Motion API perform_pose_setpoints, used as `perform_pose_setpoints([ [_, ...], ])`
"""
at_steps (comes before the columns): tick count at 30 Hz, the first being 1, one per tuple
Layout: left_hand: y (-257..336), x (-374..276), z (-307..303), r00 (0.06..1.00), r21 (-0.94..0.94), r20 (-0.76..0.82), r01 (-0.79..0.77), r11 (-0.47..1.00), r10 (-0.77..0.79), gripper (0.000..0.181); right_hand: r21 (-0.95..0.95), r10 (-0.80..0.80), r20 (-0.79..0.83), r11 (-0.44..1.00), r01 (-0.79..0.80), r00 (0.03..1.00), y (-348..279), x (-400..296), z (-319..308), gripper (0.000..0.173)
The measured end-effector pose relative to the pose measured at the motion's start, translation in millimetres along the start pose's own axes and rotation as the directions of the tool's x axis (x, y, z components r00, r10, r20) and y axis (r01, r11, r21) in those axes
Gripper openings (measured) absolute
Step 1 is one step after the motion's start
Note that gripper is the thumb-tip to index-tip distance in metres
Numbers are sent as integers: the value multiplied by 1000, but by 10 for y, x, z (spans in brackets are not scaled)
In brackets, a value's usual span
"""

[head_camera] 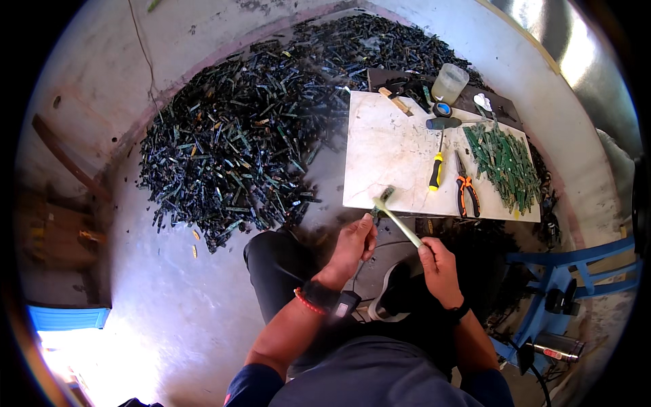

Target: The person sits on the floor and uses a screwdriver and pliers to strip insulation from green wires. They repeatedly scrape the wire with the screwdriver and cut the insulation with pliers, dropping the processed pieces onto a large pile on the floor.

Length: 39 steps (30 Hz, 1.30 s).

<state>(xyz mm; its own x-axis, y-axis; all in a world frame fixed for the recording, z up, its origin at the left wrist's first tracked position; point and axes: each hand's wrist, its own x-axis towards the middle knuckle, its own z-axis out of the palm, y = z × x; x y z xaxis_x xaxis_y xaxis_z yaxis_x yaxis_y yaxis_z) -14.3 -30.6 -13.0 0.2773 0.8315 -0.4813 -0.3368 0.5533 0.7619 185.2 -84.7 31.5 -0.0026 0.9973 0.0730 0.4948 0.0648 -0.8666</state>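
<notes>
Between the thumb and fingers of my left hand (pixel 353 241) is a narrow dark green strip (pixel 387 193), seemingly a circuit board strip, tilted up near the front edge of the white board (pixel 389 163). My right hand (pixel 440 269) grips the end of a slim, pale-handled tool (pixel 404 227), which looks like a brush. Its wider tip lies across the strip; the bristles, if any, cannot be made out. Nearby on the white board are a yellow-and-black screwdriver (pixel 436 170), orange-and-black long-nose pliers (pixel 466 191) and a second, dark-handled screwdriver (pixel 443 123).
Green strips (pixel 503 165) are heaped on the board's right side. Behind stand a cloudy plastic cup (pixel 450 84) and a tape roll (pixel 442 109). A large pile of dark strips (pixel 229 142) covers the floor ahead. A blue chair (pixel 546 290) and steel flask (pixel 559 347) are at right.
</notes>
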Motion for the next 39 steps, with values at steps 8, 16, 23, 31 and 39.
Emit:
perform_pose_setpoints([
  [8, 80, -78, -21, 1000, 10, -3, -28, 1000, 28, 41, -15, -15, -90, 1000, 14, 996, 73, 163, -22, 16],
  [16, 42, -24, -19, 999, -6, -14, -38, 999, 38, 42, 3, 25, -81, 1000, -25, 996, 208, 180, -33, 17],
  [23, 38, -10, -1, 999, -99, -39, -30, 995, 26, 43, -113, -15, -82, 994, 6, 997, 271, 193, 111, 17],
  [31, -4, 13, -87, 999, -90, -40, -20, 996, 17, 39, -72, 7, -43, 997, -10, 999, 350, 220, 103, 20],
  [39, 32, 52, -2, 994, -2, -60, -86, 996, 86, 42, -55, 42, -19, 998, -43, 999, 307, 218, 107, 19],
])
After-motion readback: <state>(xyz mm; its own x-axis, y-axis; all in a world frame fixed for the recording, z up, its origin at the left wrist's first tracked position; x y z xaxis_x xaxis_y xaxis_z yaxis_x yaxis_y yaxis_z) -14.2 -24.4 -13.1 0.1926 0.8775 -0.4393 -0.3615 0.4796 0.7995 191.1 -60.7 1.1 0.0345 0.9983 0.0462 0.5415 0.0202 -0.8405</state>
